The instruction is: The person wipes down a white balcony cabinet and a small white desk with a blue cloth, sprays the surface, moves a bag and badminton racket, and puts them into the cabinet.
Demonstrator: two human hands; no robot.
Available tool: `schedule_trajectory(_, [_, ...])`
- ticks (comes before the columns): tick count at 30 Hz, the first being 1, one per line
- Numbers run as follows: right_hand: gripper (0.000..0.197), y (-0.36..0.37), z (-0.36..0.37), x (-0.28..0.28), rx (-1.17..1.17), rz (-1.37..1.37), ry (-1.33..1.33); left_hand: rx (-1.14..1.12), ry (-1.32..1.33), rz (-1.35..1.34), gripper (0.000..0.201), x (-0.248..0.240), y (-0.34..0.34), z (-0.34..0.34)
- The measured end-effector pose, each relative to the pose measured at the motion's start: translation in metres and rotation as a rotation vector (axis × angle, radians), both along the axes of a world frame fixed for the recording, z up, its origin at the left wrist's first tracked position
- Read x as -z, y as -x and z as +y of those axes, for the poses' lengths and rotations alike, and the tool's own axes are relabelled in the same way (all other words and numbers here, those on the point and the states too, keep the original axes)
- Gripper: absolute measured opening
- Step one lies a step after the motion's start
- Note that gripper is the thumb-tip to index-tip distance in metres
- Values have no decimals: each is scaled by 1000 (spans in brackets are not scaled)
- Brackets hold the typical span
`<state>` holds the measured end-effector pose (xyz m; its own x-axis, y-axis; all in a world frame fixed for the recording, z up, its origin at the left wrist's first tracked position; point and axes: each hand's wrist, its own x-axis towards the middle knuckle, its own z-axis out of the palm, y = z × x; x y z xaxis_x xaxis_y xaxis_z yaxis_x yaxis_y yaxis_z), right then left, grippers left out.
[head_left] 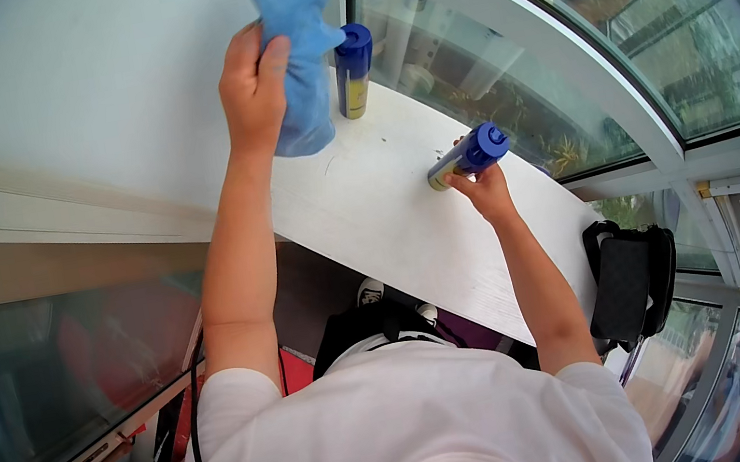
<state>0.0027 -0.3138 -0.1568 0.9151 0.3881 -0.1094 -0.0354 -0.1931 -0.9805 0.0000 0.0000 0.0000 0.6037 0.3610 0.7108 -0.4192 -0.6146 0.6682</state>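
Observation:
My left hand (255, 89) is closed around a light blue cloth (298, 57), raised at the far left of the white tabletop. The cloth hangs down in folds; whether it wraps anything is hidden. My right hand (484, 189) grips a cylindrical bottle (479, 149) with a dark blue cap and a yellowish lower part. That bottle is tilted, its cap pointing up and to the right, above the middle of the table. A second, similar blue-capped bottle (353, 72) stands upright at the back, just right of the cloth.
The narrow white table (388, 218) runs along a window (457, 50) with white frames. A black bag (628, 281) sits at its right end. A pale wall (75, 104) rises on the left, above a glass panel (61, 371). A thin black cable (198, 446) hangs by my left side.

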Motion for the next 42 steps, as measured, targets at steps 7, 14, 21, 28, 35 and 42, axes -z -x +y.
schedule_trajectory(7, [65,22,-12,9,178,-141,144,49,-578,486,29,17,-85,-35])
schedule_trajectory(14, [72,117,17,23,-20,215,64,-22,-711,686,33,28,-93,-25])
schedule_trajectory(21, [90,-11,145,1,61,-335,139,28,-633,675,36,22,-73,-26])
schedule_trajectory(28, [52,-57,192,2,-90,-467,-38,45,-368,820,35,35,-44,1])
schedule_trajectory(35, [60,36,119,-17,-116,-433,107,298,619,853,34,84,31,30])
schedule_trajectory(42, [60,116,-10,-50,57,3,-44,394,63,691,33,133,57,27])
